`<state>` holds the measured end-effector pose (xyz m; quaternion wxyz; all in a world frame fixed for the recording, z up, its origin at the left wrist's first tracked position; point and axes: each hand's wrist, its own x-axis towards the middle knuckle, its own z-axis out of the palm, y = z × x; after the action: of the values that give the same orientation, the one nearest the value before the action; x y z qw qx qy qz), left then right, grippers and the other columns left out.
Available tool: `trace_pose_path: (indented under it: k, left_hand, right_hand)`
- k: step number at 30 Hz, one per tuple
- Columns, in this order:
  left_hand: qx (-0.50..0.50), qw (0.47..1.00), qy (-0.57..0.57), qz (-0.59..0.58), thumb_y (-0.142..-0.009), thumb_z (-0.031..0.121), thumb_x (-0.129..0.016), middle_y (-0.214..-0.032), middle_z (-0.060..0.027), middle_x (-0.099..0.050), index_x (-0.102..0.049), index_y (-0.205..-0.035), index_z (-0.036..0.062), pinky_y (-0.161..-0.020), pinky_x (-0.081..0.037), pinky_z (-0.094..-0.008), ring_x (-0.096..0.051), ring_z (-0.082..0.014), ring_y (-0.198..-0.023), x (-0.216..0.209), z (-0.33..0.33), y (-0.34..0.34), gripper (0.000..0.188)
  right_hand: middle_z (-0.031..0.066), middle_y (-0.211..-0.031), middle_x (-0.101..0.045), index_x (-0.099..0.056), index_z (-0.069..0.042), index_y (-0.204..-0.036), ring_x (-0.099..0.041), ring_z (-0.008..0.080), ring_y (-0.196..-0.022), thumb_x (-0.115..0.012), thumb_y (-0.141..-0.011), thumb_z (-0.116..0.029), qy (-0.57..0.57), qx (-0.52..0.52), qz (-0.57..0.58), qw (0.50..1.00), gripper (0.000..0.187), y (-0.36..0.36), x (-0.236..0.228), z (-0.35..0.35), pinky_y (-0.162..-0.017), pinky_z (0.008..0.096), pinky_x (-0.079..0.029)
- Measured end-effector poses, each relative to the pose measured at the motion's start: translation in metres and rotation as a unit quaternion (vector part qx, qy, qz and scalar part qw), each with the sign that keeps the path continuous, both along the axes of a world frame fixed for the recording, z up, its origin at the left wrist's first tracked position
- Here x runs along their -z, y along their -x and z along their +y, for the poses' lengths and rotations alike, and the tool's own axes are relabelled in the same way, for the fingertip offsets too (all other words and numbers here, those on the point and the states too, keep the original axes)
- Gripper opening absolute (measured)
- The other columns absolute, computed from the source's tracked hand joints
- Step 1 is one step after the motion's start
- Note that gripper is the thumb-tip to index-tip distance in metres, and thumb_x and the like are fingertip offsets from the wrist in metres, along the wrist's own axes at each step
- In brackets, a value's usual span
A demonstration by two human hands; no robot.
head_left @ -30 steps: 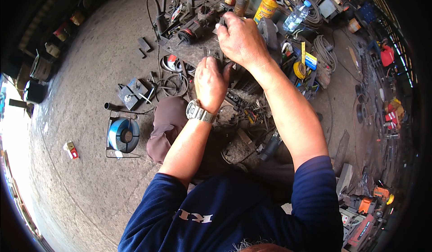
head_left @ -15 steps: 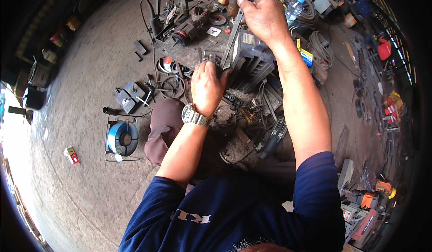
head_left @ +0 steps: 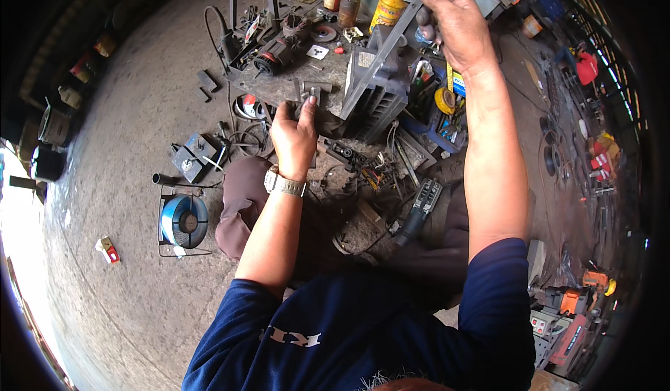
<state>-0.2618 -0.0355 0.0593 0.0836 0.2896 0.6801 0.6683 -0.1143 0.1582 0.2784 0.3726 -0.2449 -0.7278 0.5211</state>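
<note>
Metal bar (head_left: 379,59), its upper end clasped in the right hand (head_left: 457,28).
Left hand (head_left: 293,140) curls near a T-shaped metal piece (head_left: 317,86), its grasp unclear; the bar slants down beside a dark ribbed case (head_left: 382,105).

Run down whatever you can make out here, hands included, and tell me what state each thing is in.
Right hand: closed around the metal bar's upper end
Metal bar: tilted, upper end toward the right
Left hand: thumb extended; grip unclear
Wristwatch: fastened on the left wrist
Yellow bottle: upright
Power tool: lying on its side; on or off unclear
Red-and-white carton: on the floor; open or shut unclear
</note>
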Motion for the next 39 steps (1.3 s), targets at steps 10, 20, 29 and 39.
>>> trace_pose_path:
  k: [10, 20, 29, 39]
  left_hand:
    - [0.209, 0.958, -0.112, -0.164, -0.098, 0.02, -0.076, -0.089, -0.0001, -0.069, -0.068, -0.104, -0.0016, -0.067, -0.049, -0.0236, -0.057, -0.0059, -0.076, -0.02, -0.007, -0.009, 0.024]
    - [0.202, 0.91, -0.15, -0.329, -0.095, 0.015, -0.08, -0.093, -0.0034, -0.074, -0.07, -0.111, -0.0037, -0.066, -0.052, -0.0232, -0.064, -0.0065, -0.077, -0.025, -0.019, 0.011, 0.027]
    - [0.119, 0.919, -0.16, -0.341, -0.098, 0.017, -0.076, -0.092, -0.0069, -0.074, -0.066, -0.112, -0.0063, -0.064, -0.053, -0.0243, -0.067, -0.0111, -0.075, -0.018, -0.007, 0.007, 0.029]
    - [0.021, 0.943, -0.047, -0.328, -0.09, 0.037, -0.085, -0.121, -0.0266, -0.068, -0.029, -0.15, -0.0215, -0.093, -0.055, -0.033, -0.067, -0.0236, -0.107, 0.002, 0.005, 0.003, 0.101]
  right_hand:
    - [-0.0044, -0.079, -0.066, -0.069, -0.005, -0.115, -0.059, 0.0045, -0.065, -0.063, -0.104, -0.027, -0.211, -0.049, -0.178, 0.96, 0.025, 0.064, 0.071, -0.043, -0.055, 0.0247, -0.049]
    - [0.0254, -0.081, -0.071, -0.063, 0.0, -0.1, -0.071, 0.0462, -0.085, -0.071, -0.096, -0.034, -0.26, -0.006, -0.244, 0.934, 0.036, 0.049, 0.086, -0.098, -0.071, 0.0521, -0.056]
    - [0.0238, -0.08, -0.071, -0.06, 0.001, -0.109, -0.073, 0.0421, -0.079, -0.069, -0.097, -0.015, -0.15, -0.012, -0.242, 0.958, 0.022, 0.029, 0.176, -0.142, -0.065, 0.0466, -0.055]
    - [0.0279, -0.072, -0.067, -0.05, 0.003, -0.122, -0.069, 0.0487, -0.07, -0.059, -0.094, -0.01, -0.296, -0.048, -0.381, 0.875, 0.033, 0.029, 0.18, -0.151, -0.063, 0.0569, -0.055]
